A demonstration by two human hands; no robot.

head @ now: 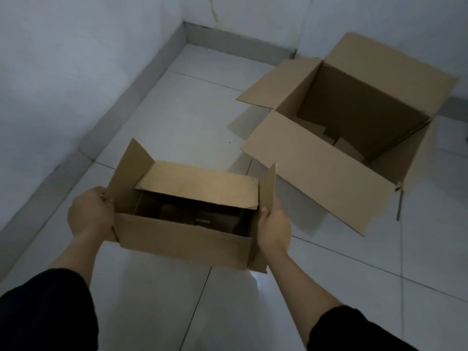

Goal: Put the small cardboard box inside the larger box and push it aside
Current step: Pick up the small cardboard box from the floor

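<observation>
Left hand (90, 215) and right hand (274, 230) clamp the two short ends of the small brown cardboard box (187, 211), held above the white tiled floor (157, 300), flaps up. The large open brown cardboard box (354, 133) waits far right. Best bet: keep it level, clear the near flap, lower straight in.
</observation>
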